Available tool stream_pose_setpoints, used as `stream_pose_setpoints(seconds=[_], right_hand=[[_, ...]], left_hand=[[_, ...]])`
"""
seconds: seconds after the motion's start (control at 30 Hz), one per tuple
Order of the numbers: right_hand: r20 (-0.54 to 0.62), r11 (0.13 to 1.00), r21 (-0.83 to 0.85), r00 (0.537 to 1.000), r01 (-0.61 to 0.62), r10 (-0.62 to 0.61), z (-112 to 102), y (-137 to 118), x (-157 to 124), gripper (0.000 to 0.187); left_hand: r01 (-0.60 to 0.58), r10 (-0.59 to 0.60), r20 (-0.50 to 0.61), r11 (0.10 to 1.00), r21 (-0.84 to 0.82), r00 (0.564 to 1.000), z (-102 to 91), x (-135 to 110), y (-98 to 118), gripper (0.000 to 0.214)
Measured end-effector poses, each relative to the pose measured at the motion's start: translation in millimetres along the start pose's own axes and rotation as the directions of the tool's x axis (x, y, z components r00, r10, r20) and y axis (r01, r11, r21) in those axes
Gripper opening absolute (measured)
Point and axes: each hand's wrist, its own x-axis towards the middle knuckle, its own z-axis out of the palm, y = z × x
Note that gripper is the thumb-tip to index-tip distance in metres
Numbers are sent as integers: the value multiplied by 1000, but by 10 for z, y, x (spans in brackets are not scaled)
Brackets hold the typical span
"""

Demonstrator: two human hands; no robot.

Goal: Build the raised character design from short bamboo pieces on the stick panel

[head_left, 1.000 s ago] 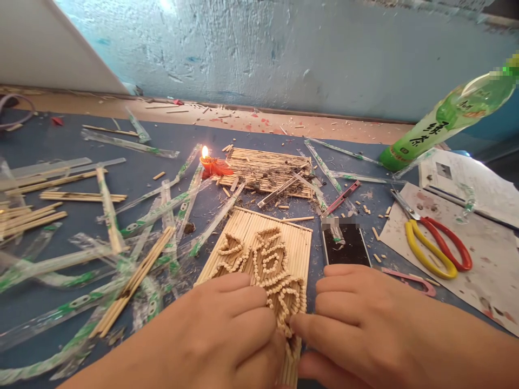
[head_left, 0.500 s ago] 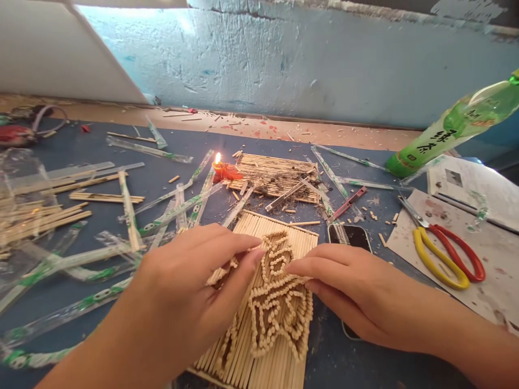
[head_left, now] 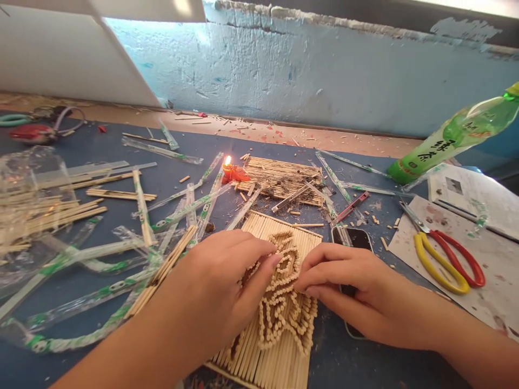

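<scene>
A board of pale wooden sticks laid side by side (head_left: 259,367) lies under my hands. On it stands a raised pattern of short stick pieces (head_left: 284,313), set in winding lines. My left hand (head_left: 227,281) reaches over the upper left of the pattern, thumb and forefinger brought together. Anything between those fingertips is too small or hidden to make out. At the pattern's right edge, my right hand (head_left: 348,286) has its fingertips pinched together against the pieces. What they hold, if anything, is hidden. Part of the pattern lies behind my left hand.
A lit red candle (head_left: 233,172) burns beside a scorched stick panel (head_left: 284,175). Rightward are a pink cutter (head_left: 351,208), a phone (head_left: 357,237), red-and-yellow-handled scissors (head_left: 440,259) and a leaning green tea bottle (head_left: 441,140). Plastic wrappers (head_left: 93,297) and loose sticks (head_left: 166,265) lie left.
The view has turned slightly left. My left hand has moved a little right across the pattern, uncovering a bundle of sticks beside it. My right hand stays at the pattern's right edge.
</scene>
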Motion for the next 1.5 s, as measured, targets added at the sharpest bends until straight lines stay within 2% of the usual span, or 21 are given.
stream_pose_setpoints(seconds=[0.1,0.17,0.27,0.33,0.37,0.43,0.47,0.53,0.6,0.63,0.67,0.73,0.77,0.83,0.93,1.0,1.07,1.13,1.3,1.4,1.5], right_hand=[[-54,976,214,997,-39,52,-57,-8,-24,21],[-155,942,335,984,-27,84,-175,-42,-59,16],[-368,909,416,920,33,135,-450,-179,-88,10],[-529,924,368,840,101,119,-661,-339,-56,10],[-619,944,295,782,147,72,-768,-430,-23,8],[-738,980,129,674,150,-6,-985,-597,68,13],[-770,989,56,637,135,-44,-1093,-656,120,15],[-784,989,-54,608,138,-128,-1291,-698,220,17],[-746,971,-170,621,169,-239,-1409,-626,302,25],[-689,960,-235,671,152,-275,-1416,-556,333,31],[-604,946,-299,743,124,-288,-1380,-471,356,35],[-256,885,-460,943,75,-213,-1189,-283,388,33],[-147,870,-486,973,87,-179,-1049,-191,400,34],[61,821,-541,982,184,-180,-745,-35,431,46],[153,769,-595,972,234,-177,-403,121,525,61],[165,753,-612,970,242,-177,-309,180,619,55],[178,749,-611,967,256,-185,-307,204,714,39],[183,758,-594,963,268,-197,-367,182,781,28],[163,831,-495,966,254,-199,-722,-120,775,23],[-3,947,-280,987,156,-163,-1031,-391,749,19],[-183,980,-140,969,141,-166,-1301,-617,796,16]], left_hand=[[29,-30,-11,998,-50,1000,20,4,9,17],[51,-54,-31,995,-90,998,32,10,10,15],[68,-76,-44,984,-164,996,35,36,2,16],[77,-87,-40,975,-206,995,25,59,-2,19],[84,-94,-35,971,-225,995,18,70,-3,21],[103,-112,-18,959,-264,994,8,87,-2,22],[112,-120,-9,952,-284,993,6,93,-3,22],[120,-128,-5,945,-304,992,8,100,-14,23],[115,-137,-55,951,-286,989,9,104,-39,23],[118,-148,-96,956,-269,984,6,106,-54,22],[128,-168,-141,958,-255,976,0,108,-69,22],[172,-229,-222,953,-248,948,-24,113,-89,21],[195,-259,-251,947,-254,933,-41,114,-93,21],[220,-296,-296,939,-264,908,-77,112,-85,19],[221,-301,-318,939,-265,899,-126,96,-55,19],[225,-301,-312,940,-257,901,-147,80,-40,20],[227,-302,-313,940,-255,901,-160,68,-33,20],[220,-299,-327,941,-258,896,-170,61,-33,18],[217,-307,-343,936,-276,888,-201,69,-33,18],[231,-336,-276,907,-352,901,-201,79,-40,25],[201,-282,-112,863,-463,953,-166,84,-39,34]])
